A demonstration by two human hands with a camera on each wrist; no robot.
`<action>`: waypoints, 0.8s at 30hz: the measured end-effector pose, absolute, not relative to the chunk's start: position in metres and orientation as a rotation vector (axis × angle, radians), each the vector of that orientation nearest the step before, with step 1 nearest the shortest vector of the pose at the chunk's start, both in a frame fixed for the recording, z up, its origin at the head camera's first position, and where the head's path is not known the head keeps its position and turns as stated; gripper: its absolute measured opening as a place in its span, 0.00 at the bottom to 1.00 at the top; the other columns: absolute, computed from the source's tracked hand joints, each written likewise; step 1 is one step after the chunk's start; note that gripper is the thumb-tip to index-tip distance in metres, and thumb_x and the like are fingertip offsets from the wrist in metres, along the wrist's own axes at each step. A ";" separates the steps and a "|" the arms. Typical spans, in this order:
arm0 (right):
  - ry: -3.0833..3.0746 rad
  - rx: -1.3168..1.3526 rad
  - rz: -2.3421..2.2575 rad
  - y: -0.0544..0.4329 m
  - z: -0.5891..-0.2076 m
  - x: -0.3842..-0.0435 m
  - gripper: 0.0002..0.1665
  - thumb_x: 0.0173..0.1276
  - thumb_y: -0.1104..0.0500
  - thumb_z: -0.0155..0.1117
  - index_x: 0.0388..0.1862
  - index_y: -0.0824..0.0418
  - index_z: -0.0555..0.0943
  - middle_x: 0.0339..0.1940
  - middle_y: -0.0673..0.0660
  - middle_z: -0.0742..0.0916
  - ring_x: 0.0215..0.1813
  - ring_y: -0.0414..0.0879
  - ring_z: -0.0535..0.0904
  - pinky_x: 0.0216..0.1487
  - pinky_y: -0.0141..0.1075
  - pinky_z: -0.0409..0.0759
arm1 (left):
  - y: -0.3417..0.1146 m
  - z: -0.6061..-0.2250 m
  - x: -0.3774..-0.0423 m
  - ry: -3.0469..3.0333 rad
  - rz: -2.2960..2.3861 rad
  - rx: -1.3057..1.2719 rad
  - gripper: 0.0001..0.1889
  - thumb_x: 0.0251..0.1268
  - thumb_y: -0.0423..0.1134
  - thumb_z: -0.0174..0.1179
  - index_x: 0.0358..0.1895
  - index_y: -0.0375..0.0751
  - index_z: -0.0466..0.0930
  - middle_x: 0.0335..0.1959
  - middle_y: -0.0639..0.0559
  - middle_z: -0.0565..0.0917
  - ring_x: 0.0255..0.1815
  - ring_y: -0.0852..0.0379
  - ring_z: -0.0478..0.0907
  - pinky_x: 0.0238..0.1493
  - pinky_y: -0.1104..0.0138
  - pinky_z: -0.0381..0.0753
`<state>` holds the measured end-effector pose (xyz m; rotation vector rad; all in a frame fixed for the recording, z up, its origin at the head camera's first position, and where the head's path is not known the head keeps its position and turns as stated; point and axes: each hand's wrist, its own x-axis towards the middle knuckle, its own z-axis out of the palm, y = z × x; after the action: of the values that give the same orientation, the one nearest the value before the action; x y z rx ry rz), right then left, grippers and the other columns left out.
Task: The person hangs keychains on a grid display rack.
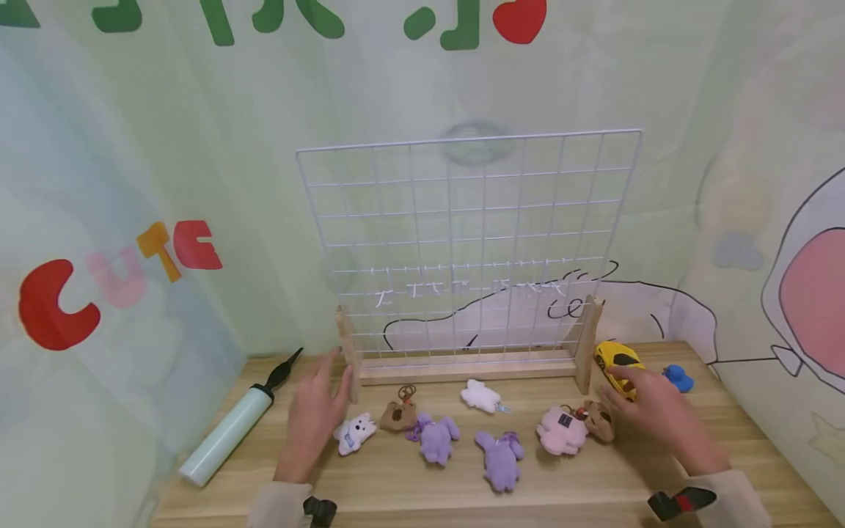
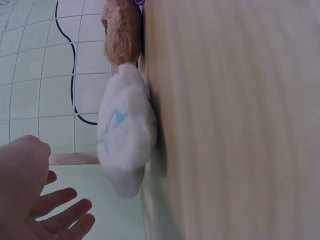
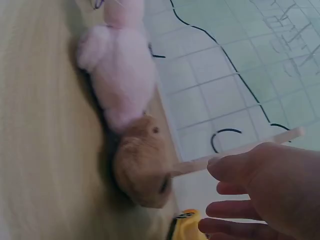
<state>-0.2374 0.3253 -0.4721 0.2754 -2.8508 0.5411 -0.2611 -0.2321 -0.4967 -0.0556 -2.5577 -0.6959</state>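
Note:
My left hand [image 1: 313, 411] hovers beside the left wooden stand leg of a white wire grid rack [image 1: 485, 249], fingers extended and holding nothing. Just right of it lies a white plush dog keychain [image 1: 356, 433], seen close up in the left wrist view. My right hand [image 1: 663, 414], fingers loosely bent and spread from the thumb, overlaps a yellow toy car [image 1: 623, 355] by the right leg. In the right wrist view the car [image 3: 188, 227] shows below the fingertips. A brown plush keychain [image 1: 599, 422] and a pink plush [image 1: 561, 431] lie left of this hand.
Two purple plush keychains [image 1: 502, 462], another brown plush [image 1: 398, 416] and a white cloud-like plush [image 1: 480, 396] lie before the rack. Small white hooks [image 1: 425, 288] hang on its wires. A hand pump [image 1: 227, 433] is at left, a blue duck [image 1: 678, 378] at right. Printed curtains surround the table.

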 end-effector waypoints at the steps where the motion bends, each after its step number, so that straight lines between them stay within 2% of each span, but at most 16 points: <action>1: -2.863 0.306 0.576 0.324 -0.475 -0.239 0.26 0.76 0.51 0.73 0.62 0.69 0.86 0.50 0.69 0.92 0.47 0.61 0.90 0.46 0.59 0.89 | -0.230 -0.497 -0.263 -2.562 -0.715 -0.051 0.28 0.86 0.50 0.57 0.77 0.38 0.72 0.68 0.30 0.83 0.63 0.28 0.84 0.59 0.35 0.86; 3: -2.887 0.362 0.631 0.320 -0.481 -0.241 0.24 0.75 0.52 0.74 0.60 0.67 0.87 0.50 0.65 0.93 0.48 0.58 0.90 0.48 0.58 0.90 | -0.226 -0.497 -0.266 -2.564 -0.749 -0.049 0.26 0.85 0.47 0.59 0.75 0.36 0.73 0.64 0.31 0.86 0.60 0.32 0.87 0.58 0.39 0.88; 6: -2.880 0.484 0.647 0.313 -0.490 -0.243 0.22 0.73 0.50 0.77 0.58 0.63 0.89 0.51 0.60 0.94 0.51 0.55 0.90 0.52 0.57 0.90 | -0.221 -0.498 -0.271 -2.552 -0.810 -0.052 0.23 0.84 0.43 0.60 0.71 0.32 0.75 0.57 0.31 0.89 0.54 0.37 0.90 0.51 0.45 0.92; 7: -2.881 0.525 0.643 0.310 -0.492 -0.243 0.21 0.73 0.50 0.77 0.57 0.61 0.90 0.50 0.57 0.94 0.50 0.52 0.89 0.51 0.54 0.90 | -0.220 -0.498 -0.272 -2.547 -0.830 -0.051 0.22 0.84 0.41 0.61 0.70 0.32 0.75 0.56 0.31 0.89 0.51 0.38 0.91 0.48 0.47 0.93; 10: -2.895 0.613 0.612 0.304 -0.498 -0.243 0.14 0.71 0.51 0.79 0.50 0.55 0.91 0.44 0.48 0.92 0.43 0.41 0.84 0.45 0.41 0.87 | -0.218 -0.499 -0.273 -2.542 -0.873 -0.034 0.19 0.84 0.38 0.60 0.68 0.31 0.75 0.53 0.30 0.89 0.46 0.40 0.92 0.42 0.52 0.94; 13: -2.937 0.588 0.590 0.299 -0.501 -0.243 0.09 0.69 0.53 0.80 0.45 0.50 0.91 0.40 0.44 0.89 0.38 0.36 0.76 0.39 0.34 0.78 | -0.217 -0.499 -0.274 -2.545 -0.873 -0.022 0.17 0.84 0.37 0.60 0.66 0.31 0.76 0.50 0.30 0.90 0.42 0.41 0.92 0.38 0.54 0.93; 16: -2.967 0.512 0.594 0.298 -0.503 -0.243 0.07 0.68 0.54 0.81 0.43 0.49 0.91 0.40 0.44 0.88 0.37 0.37 0.74 0.37 0.33 0.75 | -0.215 -0.499 -0.274 -2.547 -0.852 -0.016 0.15 0.84 0.37 0.60 0.63 0.31 0.77 0.49 0.31 0.90 0.39 0.42 0.91 0.36 0.55 0.93; 24: -2.958 0.440 0.643 0.296 -0.509 -0.245 0.07 0.67 0.55 0.82 0.40 0.49 0.90 0.38 0.44 0.88 0.40 0.37 0.79 0.42 0.37 0.82 | -0.214 -0.501 -0.275 -2.545 -0.843 -0.007 0.13 0.84 0.36 0.60 0.60 0.31 0.76 0.46 0.33 0.89 0.38 0.43 0.89 0.34 0.55 0.91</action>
<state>-0.2455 0.2964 -0.5091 0.4404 -2.9577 0.6435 -0.2746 -0.2138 -0.5011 -0.0065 -2.5454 -0.8435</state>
